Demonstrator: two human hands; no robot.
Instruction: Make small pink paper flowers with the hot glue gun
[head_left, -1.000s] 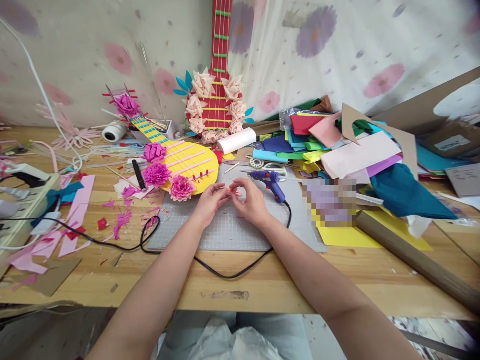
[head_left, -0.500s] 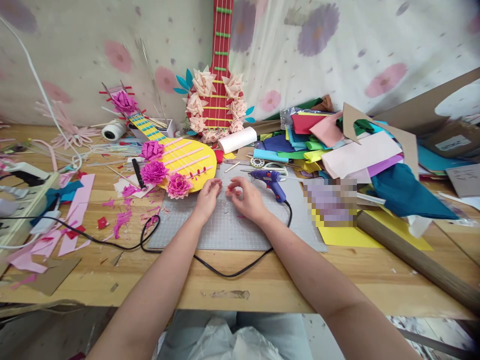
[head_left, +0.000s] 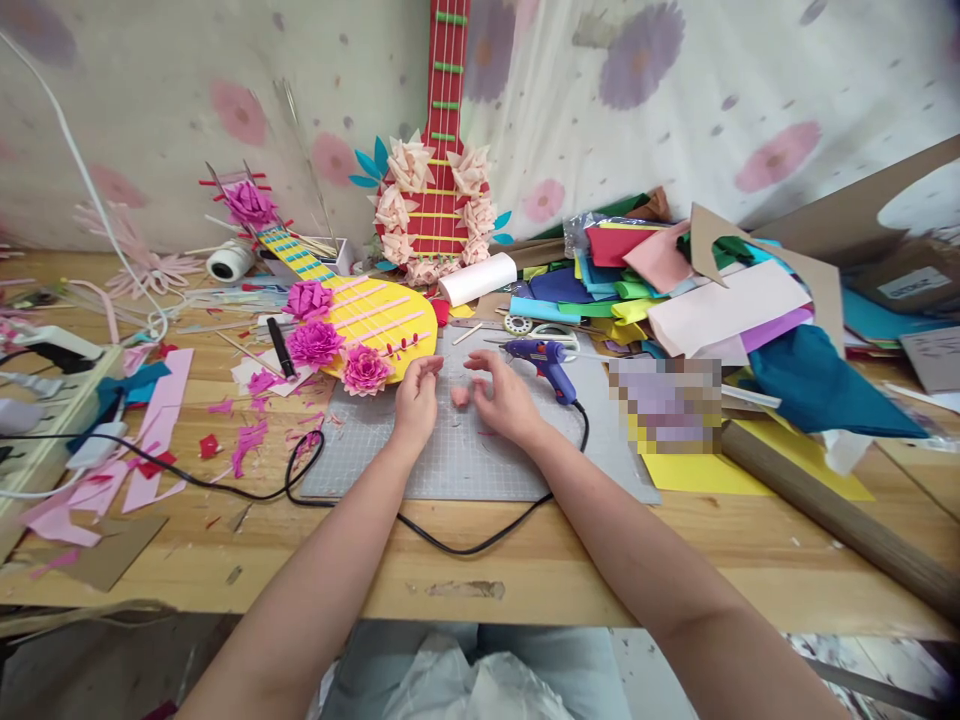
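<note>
On the grey cutting mat [head_left: 450,460], a small pink piece [head_left: 460,397], perhaps paper, shows between my two hands. My left hand [head_left: 417,400] is open beside the lower right of a yellow paper guitar [head_left: 405,315], its fingers stretched out. To the right of the pink piece, my right hand [head_left: 501,398] is open, thumb and fingers curved apart with nothing visible in them. A blue glue gun [head_left: 551,370] lies just beyond my right hand. Crinkled magenta paper flowers [head_left: 366,370] decorate the guitar's left side.
A red paper guitar [head_left: 442,190] stands against the curtain, with a white roll [head_left: 478,279] before it. Coloured paper [head_left: 817,380] is heaped at right, near a brown tube [head_left: 832,515]. The black cord [head_left: 465,550] loops along the table's front. A power strip [head_left: 67,430] sits left.
My right hand has opened, its thumb and fingers spreading apart. The pink piece, formerly at its fingertips, now shows on the mat between my hands. My left hand has barely moved.
</note>
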